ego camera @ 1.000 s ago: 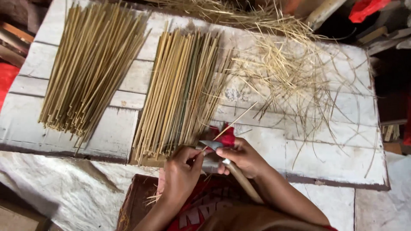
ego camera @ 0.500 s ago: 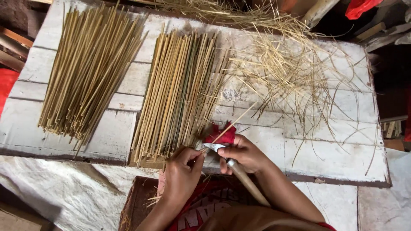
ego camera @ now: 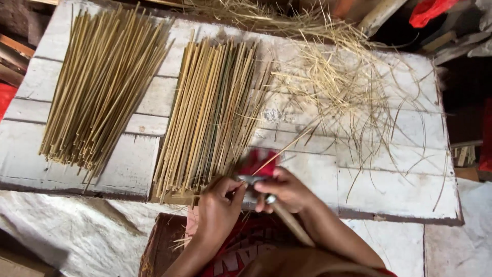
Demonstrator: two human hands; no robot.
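1. Hands at work: right hand (ego camera: 287, 191) closed around a wooden-handled knife (ego camera: 279, 211); left hand (ego camera: 218, 208) pinches a thin bamboo sliver (ego camera: 287, 146) against the blade.
2. Sorted bamboo sticks (ego camera: 210, 115) lie just beyond the left hand; shavings (ego camera: 338, 87) beyond the right.
3. Judgement: a shallow blade angle and steady pull suit best.

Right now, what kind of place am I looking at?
Probably a small craft workshop for splitting bamboo or cane: two bundles of thin sticks on a worn white plank table, loose shavings, and a wooden-handled knife in the right hand.

Stick bundles (ego camera: 205, 113) left; bare board (ego camera: 400, 190) right
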